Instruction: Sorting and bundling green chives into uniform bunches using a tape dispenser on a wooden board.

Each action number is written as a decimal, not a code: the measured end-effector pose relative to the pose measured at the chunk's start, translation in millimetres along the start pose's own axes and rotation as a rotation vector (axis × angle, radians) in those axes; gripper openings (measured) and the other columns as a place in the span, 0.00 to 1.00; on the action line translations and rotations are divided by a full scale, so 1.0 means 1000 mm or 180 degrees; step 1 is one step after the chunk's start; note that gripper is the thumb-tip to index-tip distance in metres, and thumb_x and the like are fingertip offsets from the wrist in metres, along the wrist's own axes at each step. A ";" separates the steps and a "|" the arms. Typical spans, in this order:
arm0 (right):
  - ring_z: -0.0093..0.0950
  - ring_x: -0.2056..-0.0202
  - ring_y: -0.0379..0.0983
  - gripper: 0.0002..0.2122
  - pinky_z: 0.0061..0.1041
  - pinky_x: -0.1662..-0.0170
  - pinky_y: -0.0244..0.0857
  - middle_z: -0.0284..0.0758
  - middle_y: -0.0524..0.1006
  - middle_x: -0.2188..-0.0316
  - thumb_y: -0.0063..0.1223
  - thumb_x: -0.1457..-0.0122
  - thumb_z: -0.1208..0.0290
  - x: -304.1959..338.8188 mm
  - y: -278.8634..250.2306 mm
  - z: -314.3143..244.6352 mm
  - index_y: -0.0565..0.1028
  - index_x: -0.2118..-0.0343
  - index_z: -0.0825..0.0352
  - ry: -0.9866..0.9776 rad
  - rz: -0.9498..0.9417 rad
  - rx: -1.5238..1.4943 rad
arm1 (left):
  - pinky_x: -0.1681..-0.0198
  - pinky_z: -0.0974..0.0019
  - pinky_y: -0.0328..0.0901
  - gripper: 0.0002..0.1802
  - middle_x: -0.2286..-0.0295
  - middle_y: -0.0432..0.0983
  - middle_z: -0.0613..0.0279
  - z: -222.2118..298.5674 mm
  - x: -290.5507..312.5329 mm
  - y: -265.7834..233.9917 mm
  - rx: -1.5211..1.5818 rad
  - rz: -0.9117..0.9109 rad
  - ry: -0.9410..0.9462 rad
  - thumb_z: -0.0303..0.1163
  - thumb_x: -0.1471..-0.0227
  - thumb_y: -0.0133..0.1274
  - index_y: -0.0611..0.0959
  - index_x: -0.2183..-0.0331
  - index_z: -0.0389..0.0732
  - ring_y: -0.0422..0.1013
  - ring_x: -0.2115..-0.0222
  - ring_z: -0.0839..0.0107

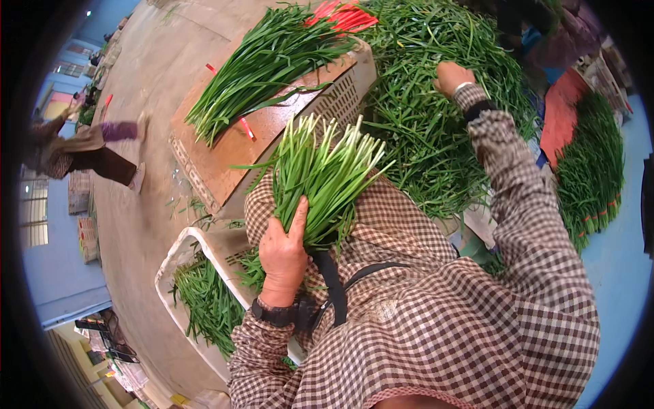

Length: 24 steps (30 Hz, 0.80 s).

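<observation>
The work is, I judge, only partly done. To the right of the R grip (454,78), the garlic chives w/ bands around them (593,163) look finished. Ahead of the L grip (283,249), on the brown tabletop (204,167), lies a pile of chives (266,75); I see no band around it. Under and around the R grip spreads a big loose heap (422,123), so prob. much is left. The red strips (344,15), at the far end of this pile, look unused.

The L grip is closed around a bunch of chives (320,177), held above the lap, pale ends pointing up & away; no band is visible on it. The R grip is at the heap w/ fingers curled; whether it holds leaves, I cannot tell. Below-left of the L grip stands a white crate (163,279) w/ more greens (208,300).
</observation>
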State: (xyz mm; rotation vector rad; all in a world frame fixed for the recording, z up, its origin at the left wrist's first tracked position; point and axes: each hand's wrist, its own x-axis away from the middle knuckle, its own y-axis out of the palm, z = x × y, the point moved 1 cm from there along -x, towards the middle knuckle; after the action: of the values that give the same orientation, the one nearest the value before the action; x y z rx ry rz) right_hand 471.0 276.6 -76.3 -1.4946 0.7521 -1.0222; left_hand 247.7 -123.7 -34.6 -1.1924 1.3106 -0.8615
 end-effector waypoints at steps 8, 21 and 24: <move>0.29 0.73 0.71 0.09 0.28 0.67 0.68 0.37 0.74 0.75 0.56 0.50 0.68 0.067 -0.037 -0.187 0.71 0.70 0.68 -0.2541 -0.0022 -0.1619 | 0.79 0.64 0.62 0.36 0.79 0.57 0.60 -0.001 0.002 0.002 0.0077 0.0023 -0.0026 0.22 0.61 0.48 0.72 0.47 0.56 0.62 0.83 0.63; 0.18 0.77 0.71 0.05 0.14 0.78 0.66 0.32 0.76 0.73 0.55 0.48 0.74 0.061 -0.055 -0.142 0.75 0.68 0.68 -0.2265 -0.0754 -0.4416 | 0.75 0.59 0.65 0.38 0.73 0.64 0.54 0.001 0.002 -0.003 0.0546 -0.0123 -0.0249 0.17 0.63 0.49 0.71 0.47 0.55 0.67 0.77 0.54; 0.17 0.77 0.70 0.08 0.11 0.78 0.64 0.35 0.76 0.69 0.53 0.46 0.73 0.043 -0.060 -0.066 0.74 0.64 0.69 -0.2085 -0.0823 -0.5299 | 0.72 0.58 0.67 0.41 0.69 0.67 0.50 -0.002 -0.001 -0.005 0.0866 -0.0217 -0.0458 0.15 0.65 0.51 0.69 0.46 0.54 0.69 0.72 0.50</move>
State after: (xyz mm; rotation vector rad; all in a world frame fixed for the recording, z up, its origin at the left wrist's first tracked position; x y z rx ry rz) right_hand 424.6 220.8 -8.4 -3.1409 0.9251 0.2646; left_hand 246.5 -124.0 -29.0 -1.0670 1.0061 -0.9519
